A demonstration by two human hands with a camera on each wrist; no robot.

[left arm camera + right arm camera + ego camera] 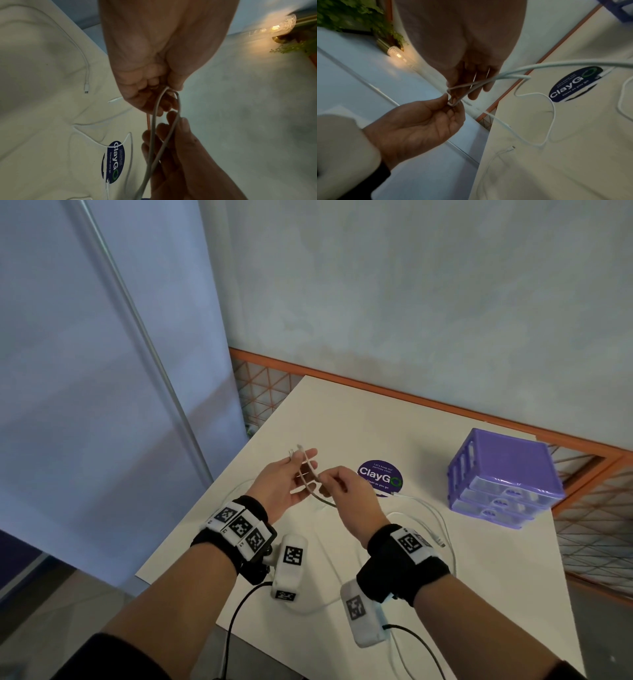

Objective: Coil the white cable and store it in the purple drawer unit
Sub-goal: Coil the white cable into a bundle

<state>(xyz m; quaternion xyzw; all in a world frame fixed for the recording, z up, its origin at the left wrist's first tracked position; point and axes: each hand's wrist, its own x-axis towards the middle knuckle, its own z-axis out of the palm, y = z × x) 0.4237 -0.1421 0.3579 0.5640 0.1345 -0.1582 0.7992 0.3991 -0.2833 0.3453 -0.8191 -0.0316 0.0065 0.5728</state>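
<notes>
The white cable point(310, 478) is doubled into two strands held above the table between both hands. My left hand point(287, 486), palm up, pinches the strands with the thumb, and two cable ends stick out past its fingers. In the right wrist view the left hand point(423, 121) pinches a bend of the cable point(513, 73). My right hand point(346, 487) grips the same strands just to the right, fingers curled. More white cable point(442, 522) lies looped on the table. The purple drawer unit point(503, 477) stands at the table's right, its drawers closed.
A round dark "ClayGo" sticker point(380, 478) lies on the white table point(342, 412) between the hands and the drawers. An orange mesh railing point(404, 395) runs behind the table and along its right side. The left table edge drops off beside a glass partition point(102, 371).
</notes>
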